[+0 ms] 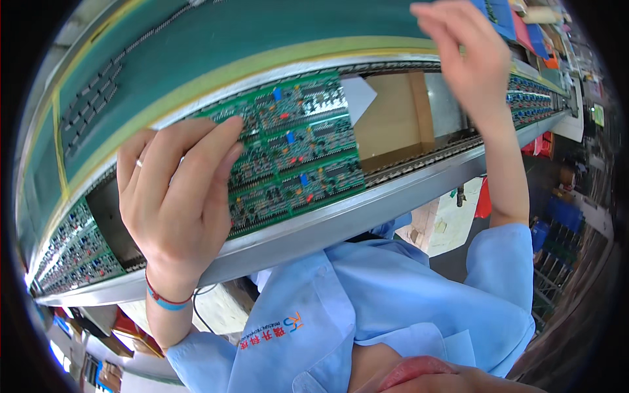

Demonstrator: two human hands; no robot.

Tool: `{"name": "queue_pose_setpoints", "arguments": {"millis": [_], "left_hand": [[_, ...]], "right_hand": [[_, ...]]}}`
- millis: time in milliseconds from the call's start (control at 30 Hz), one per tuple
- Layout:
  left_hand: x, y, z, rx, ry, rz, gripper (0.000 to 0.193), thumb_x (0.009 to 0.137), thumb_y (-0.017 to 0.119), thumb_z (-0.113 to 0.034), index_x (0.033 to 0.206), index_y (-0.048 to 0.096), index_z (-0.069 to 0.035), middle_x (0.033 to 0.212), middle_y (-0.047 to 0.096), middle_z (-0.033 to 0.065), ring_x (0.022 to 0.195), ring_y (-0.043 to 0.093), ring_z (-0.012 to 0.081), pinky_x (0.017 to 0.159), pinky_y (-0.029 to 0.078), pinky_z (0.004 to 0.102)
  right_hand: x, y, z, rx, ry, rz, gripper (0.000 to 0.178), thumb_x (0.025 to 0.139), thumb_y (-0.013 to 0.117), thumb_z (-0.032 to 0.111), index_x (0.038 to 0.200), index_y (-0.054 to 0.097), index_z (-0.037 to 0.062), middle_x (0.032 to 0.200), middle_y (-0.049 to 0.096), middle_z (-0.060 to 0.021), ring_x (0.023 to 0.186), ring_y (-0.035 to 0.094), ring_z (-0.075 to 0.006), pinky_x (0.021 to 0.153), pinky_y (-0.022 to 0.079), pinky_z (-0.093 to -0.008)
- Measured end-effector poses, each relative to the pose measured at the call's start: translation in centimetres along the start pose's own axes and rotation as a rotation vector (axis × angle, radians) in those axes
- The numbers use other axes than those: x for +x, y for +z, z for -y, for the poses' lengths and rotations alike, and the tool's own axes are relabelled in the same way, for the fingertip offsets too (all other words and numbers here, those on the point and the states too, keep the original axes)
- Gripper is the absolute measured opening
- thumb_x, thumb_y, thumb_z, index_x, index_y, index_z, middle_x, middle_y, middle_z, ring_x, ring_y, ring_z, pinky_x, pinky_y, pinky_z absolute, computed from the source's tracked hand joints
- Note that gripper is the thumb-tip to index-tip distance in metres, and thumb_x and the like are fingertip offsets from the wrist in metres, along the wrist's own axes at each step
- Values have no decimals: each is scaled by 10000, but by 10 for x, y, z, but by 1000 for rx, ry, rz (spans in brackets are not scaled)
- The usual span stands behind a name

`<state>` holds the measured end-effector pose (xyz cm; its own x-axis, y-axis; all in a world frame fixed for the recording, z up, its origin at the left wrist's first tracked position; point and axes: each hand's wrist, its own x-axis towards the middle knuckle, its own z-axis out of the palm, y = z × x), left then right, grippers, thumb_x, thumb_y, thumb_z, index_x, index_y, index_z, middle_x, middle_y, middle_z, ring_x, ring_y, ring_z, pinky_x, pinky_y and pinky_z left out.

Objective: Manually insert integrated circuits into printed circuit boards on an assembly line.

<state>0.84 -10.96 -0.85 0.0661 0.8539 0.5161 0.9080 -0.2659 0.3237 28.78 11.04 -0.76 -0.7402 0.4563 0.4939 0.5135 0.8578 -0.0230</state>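
Note:
A green circuit board panel lies on the conveyor rails in front of me. It carries rows of small black, red and blue parts. My left hand is over the panel's left end, fingers bent and closed in, with index and thumb close above the parts. What they hold, if anything, is hidden. Raised at the upper right, beyond the conveyor, my right hand has loosely curved fingers, thumb and index slightly apart. Nothing shows between them.
Black chips lie in rows on the green work surface behind the conveyor. Other populated boards sit farther left on the line, more boards to the right. A cardboard-coloured tray shows between the rails. Blue bins stand upper right.

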Motion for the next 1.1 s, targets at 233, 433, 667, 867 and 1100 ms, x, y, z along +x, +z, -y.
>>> {"name": "queue_pose_setpoints", "arguments": {"millis": [233, 433, 667, 867, 1100], "left_hand": [[21, -9, 8, 50, -33, -14, 216, 786, 793, -17, 994, 761, -64, 902, 695, 47, 794, 626, 245, 802, 487, 358], [34, -1, 18, 58, 9, -9, 201, 790, 790, -33, 980, 750, -87, 902, 690, 35, 775, 634, 246, 788, 491, 363], [30, -1, 26, 71, 50, -72, 212, 768, 798, -59, 963, 731, -106, 887, 666, 16, 749, 619, 244, 789, 494, 363], [15, -20, 27, 86, -96, -2, 211, 799, 785, -22, 1002, 761, -76, 915, 698, 59, 830, 636, 262, 803, 483, 354], [13, -17, 28, 57, -112, -9, 177, 825, 775, -21, 995, 760, -71, 927, 709, 46, 865, 623, 260, 816, 488, 363]], "right_hand": [[31, 30, -67, 181, 429, 70, 235, 819, 796, 62, 1037, 729, 7, 923, 661, -106, 826, 667, -274, 767, 524, -348], [7, 54, -146, 211, 313, 128, 213, 945, 731, 172, 1115, 716, 46, 1014, 706, -62, 867, 668, -155, 825, 525, -284], [30, 35, -75, 133, 288, 16, 162, 993, 682, 172, 1101, 690, 51, 929, 705, -48, 770, 654, -166, 734, 517, -291], [55, 19, -64, 119, 385, -57, 178, 850, 737, 12, 1019, 691, -18, 927, 669, -160, 852, 685, -300, 765, 538, -376], [46, 17, -58, 276, 485, 208, 167, 847, 738, 14, 1012, 721, -14, 960, 686, -130, 876, 685, -282, 786, 530, -356]]}}
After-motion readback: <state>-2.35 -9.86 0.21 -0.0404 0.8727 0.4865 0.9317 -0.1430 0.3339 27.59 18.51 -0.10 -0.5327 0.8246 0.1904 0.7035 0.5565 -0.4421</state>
